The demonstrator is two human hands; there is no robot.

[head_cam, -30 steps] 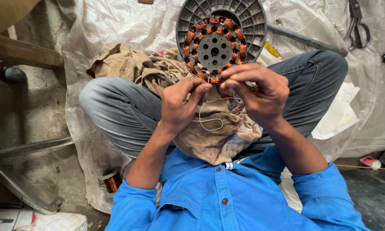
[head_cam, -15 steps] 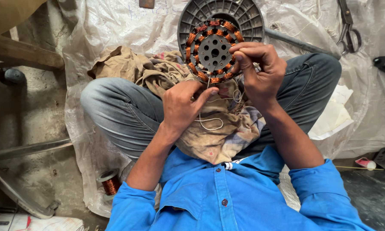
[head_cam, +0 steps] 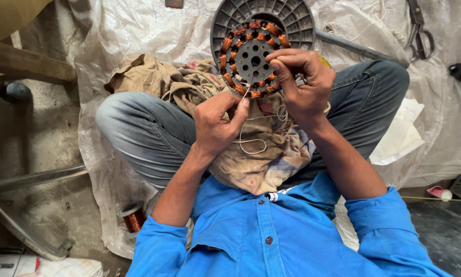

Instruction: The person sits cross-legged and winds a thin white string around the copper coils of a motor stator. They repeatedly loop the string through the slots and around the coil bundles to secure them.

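A round stator [head_cam: 251, 57] with several copper windings around a grey perforated core is held up over my lap. My right hand [head_cam: 302, 84] grips its lower right edge, fingers curled over the windings. My left hand [head_cam: 217, 120] pinches a thin white thread [head_cam: 251, 141] just below the stator's bottom edge; the thread loops down over a brown stained cloth [head_cam: 251, 159] on my lap. A grey ribbed round housing [head_cam: 264, 15] lies on the plastic sheet behind the stator.
Scissors [head_cam: 419, 31] lie at the top right on the white plastic sheet [head_cam: 128, 31]. A metal rod [head_cam: 358, 48] runs past my right knee. A spool of copper wire [head_cam: 133, 218] stands by my left elbow. White paper [head_cam: 402, 133] lies to the right.
The stator has been lifted and tilted so its face shows. My right hand moved up to its right edge; my left hand stays below with the thread.
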